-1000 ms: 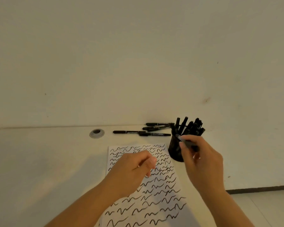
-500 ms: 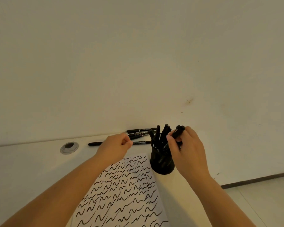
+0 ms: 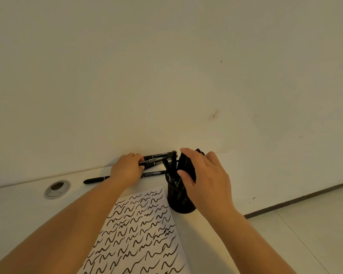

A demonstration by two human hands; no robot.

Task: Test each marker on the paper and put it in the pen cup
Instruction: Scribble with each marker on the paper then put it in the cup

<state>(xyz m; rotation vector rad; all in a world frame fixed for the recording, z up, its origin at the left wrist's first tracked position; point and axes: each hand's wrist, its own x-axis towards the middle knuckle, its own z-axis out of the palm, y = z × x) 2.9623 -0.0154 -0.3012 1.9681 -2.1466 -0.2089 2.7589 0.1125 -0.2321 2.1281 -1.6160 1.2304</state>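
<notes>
Pen cup point(image 3: 181, 202) nearly full, four loose markers point(image 3: 156, 155) left; my left hand point(image 3: 126, 171) apparently pinches one, right hand point(image 3: 204, 180) cups the bunched cup markers.

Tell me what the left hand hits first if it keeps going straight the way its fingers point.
Likely the loose black markers by the wall; the left hand already has its fingertips at them. Contact can't be confirmed.
</notes>
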